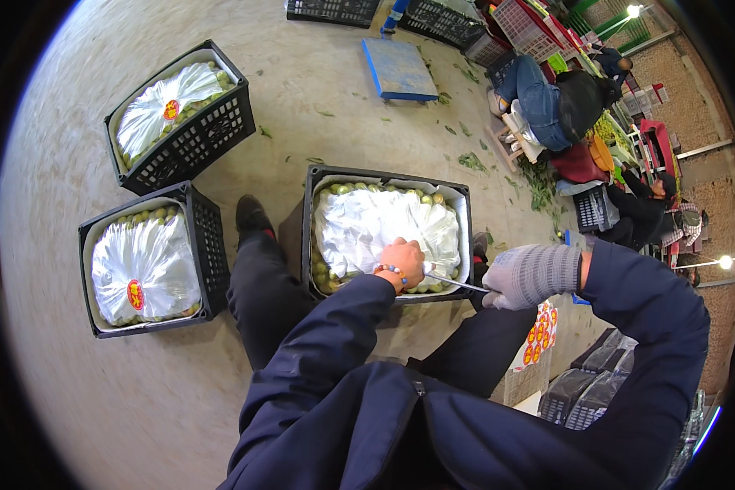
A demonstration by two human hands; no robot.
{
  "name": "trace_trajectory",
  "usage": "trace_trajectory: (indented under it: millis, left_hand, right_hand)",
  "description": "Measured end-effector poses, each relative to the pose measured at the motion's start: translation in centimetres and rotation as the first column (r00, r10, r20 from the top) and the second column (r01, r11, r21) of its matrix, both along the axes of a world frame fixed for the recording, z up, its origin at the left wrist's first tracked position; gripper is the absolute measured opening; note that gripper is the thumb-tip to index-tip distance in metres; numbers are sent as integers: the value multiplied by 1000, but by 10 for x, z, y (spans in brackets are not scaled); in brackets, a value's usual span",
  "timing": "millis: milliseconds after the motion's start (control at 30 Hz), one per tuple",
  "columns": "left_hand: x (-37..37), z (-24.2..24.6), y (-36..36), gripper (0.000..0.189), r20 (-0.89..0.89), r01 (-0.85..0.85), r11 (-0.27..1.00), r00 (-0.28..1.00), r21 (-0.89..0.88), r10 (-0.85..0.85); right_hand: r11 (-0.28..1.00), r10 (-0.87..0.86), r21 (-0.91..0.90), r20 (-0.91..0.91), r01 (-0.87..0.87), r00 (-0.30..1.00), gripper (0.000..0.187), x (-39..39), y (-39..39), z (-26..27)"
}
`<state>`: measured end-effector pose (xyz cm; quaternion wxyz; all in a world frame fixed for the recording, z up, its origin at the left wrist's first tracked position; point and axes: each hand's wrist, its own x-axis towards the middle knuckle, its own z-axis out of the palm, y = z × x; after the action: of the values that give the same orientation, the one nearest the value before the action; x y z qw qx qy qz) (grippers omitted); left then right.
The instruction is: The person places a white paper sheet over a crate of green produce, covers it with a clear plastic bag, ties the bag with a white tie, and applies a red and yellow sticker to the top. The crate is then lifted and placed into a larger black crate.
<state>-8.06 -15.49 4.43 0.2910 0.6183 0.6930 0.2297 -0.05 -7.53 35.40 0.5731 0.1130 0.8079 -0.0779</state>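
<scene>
Before me stands a black plastic crate (387,298), lined with white paper and filled with round green fruit (322,269). A gathered sheet of clear plastic film (355,226) covers most of the fruit. My left hand (402,260), bare with a beaded bracelet, is closed on the bunched film near the crate's near edge. My right hand (519,278), in a grey knitted glove, grips one end of a thin strip (456,283). The strip runs taut from it to the film bunched at my left hand. Whether it is tape or a tie, I cannot tell.
Two similar crates, an upper one (199,131) and a lower one (211,257), stand at left, film gathered under red stickers. A blue platform scale (399,68) lies ahead. Seated people (542,104), leaves and more crates are at right. A sticker sheet (539,337) is beside my leg.
</scene>
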Motion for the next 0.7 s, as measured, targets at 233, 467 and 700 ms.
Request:
trace_trajectory:
  millis: [233,467,700]
  left_hand:
    - [1,6,9,46,-8,0,994,1000,-107,0]
    - [10,-36,-10,31,181,-310,941,926,-133,331]
    - [-6,-119,-37,43,904,346,835,137,-427,405]
  right_hand:
    - [991,-52,-128,-101,39,993,42,-9,34,-2]
    - [949,-69,285,-230,135,971,30,67,68,-81]
    - [748,-626,-33,298,663,721,33,85,19,-91]
